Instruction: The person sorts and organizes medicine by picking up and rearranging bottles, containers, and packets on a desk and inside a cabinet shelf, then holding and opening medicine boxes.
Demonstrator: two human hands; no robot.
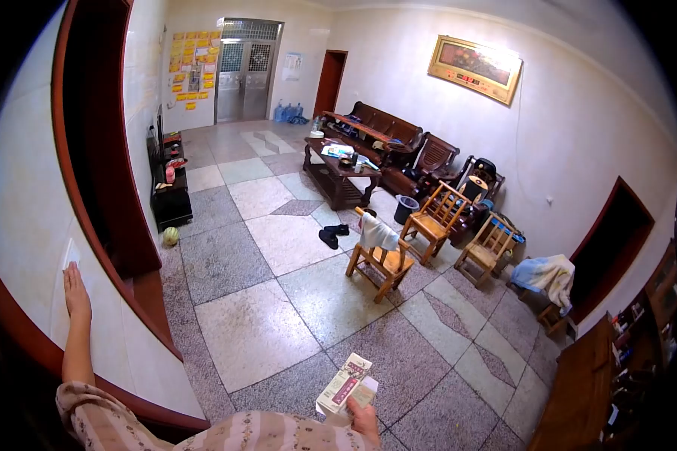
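Note:
My left hand [76,295] reaches out along the tiled wall at the left. Its fingers are stretched out, and the tips touch the lower part of a white wall switch plate [70,253]. My right hand [363,422], low in the middle of the view, is closed around a small cardboard box [344,388]. The box is white with a purple-pink label panel, and its top end seems to stand open. What is inside it I cannot make out. A patterned sleeve [90,402] covers my left upper arm.
A dark doorway [98,150] opens beside the switch. Ahead stand a wooden coffee table [338,184], a wooden sofa [380,124], several wooden chairs [431,224] and a bin [406,208]. Black slippers [329,239] and a round melon-like object [171,236] lie on the tiled floor. A wooden cabinet [575,387] stands right.

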